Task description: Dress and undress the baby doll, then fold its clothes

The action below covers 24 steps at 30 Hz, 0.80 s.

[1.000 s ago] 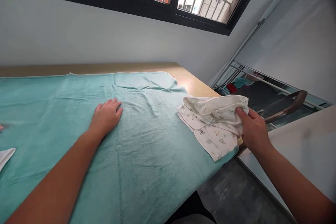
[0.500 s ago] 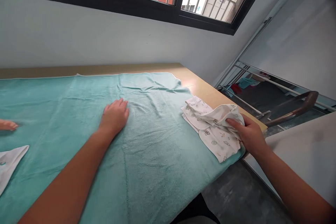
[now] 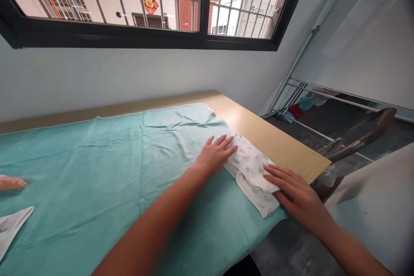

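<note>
A small white printed garment (image 3: 250,168) lies folded flat at the right end of a teal towel (image 3: 106,172) spread over a wooden table (image 3: 274,140). My left hand (image 3: 216,155) rests flat on the garment's left edge, fingers stretched out. On the garment's near right part my right hand (image 3: 293,189) presses down, palm flat and fingers spread. Neither hand grips anything.
Another person's fingertips (image 3: 11,183) show at the far left edge, above a white cloth (image 3: 11,226) on the towel. A brown curved chair back (image 3: 362,136) stands right of the table. A barred window (image 3: 155,0) runs along the wall behind.
My right hand let go of the bunched garment and now lies flat on it. My left hand slid right across the towel onto the garment, which is now spread flat.
</note>
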Motion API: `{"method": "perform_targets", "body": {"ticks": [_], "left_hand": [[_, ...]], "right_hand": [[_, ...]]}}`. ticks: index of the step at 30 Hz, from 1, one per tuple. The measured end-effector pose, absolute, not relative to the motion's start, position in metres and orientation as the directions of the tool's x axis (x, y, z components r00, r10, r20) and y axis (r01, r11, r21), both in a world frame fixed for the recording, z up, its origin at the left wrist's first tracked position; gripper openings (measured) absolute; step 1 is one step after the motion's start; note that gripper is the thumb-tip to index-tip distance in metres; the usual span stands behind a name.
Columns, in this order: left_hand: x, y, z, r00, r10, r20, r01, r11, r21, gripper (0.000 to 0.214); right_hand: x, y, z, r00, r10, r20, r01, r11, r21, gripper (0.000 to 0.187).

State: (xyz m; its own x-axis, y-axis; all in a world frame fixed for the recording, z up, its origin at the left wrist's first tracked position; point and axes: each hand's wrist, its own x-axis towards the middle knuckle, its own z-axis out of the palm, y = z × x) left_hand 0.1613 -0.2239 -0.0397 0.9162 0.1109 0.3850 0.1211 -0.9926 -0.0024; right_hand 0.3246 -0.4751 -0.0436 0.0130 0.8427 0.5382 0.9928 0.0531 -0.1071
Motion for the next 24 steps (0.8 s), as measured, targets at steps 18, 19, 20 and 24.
{"method": "perform_targets", "body": {"ticks": [18, 19, 20, 24], "left_hand": [[0.135, -0.212, 0.097, 0.597, 0.648, 0.473, 0.022, -0.602, 0.798, 0.026], [0.124, -0.210, 0.106, 0.591, 0.667, 0.453, 0.025, -0.577, 0.816, 0.028], [0.111, -0.209, 0.116, 0.593, 0.679, 0.432, 0.032, -0.556, 0.830, 0.030], [0.051, -0.207, 0.150, 0.614, 0.696, 0.373, 0.142, -0.562, 0.815, 0.038]], "right_hand": [[0.331, -0.405, 0.059, 0.641, 0.671, 0.372, 0.402, 0.119, -0.908, 0.035], [0.325, -0.397, 0.068, 0.629, 0.686, 0.365, 0.360, 0.159, -0.919, 0.035], [0.318, -0.389, 0.077, 0.609, 0.709, 0.355, 0.310, 0.199, -0.929, 0.035], [0.286, -0.361, 0.105, 0.441, 0.849, 0.290, 0.065, 0.292, -0.954, 0.037]]}}
